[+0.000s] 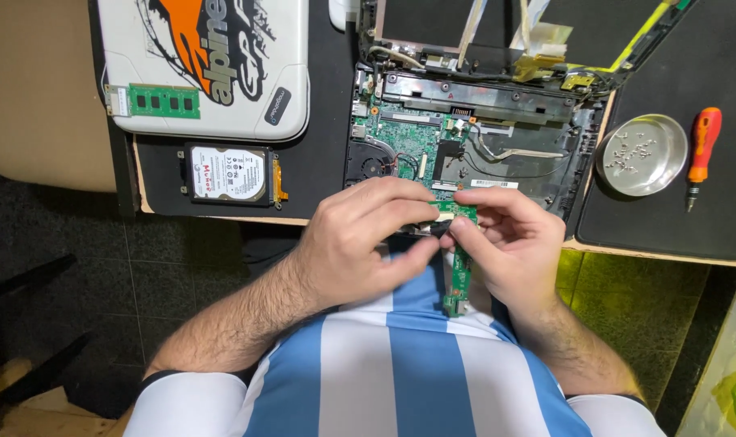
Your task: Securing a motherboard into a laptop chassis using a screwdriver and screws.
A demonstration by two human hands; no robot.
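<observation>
Both hands meet over my lap at the table's front edge. My left hand (pixel 368 235) and my right hand (pixel 510 243) together pinch a narrow green circuit board (pixel 460 275) that hangs downward, with a pale connector at its top end between my fingertips. Just beyond my hands lies an opened laptop base (pixel 473 133) with its green mainboard, fan and cables exposed. Its screen part (pixel 562 24) lies flat at the back.
A hard drive (pixel 226 174) lies on the black mat to the left. A green memory module (pixel 153 101) rests on a white laptop lid (pixel 222 73). At right stand a metal dish of screws (pixel 642 154) and an orange screwdriver (pixel 700 154).
</observation>
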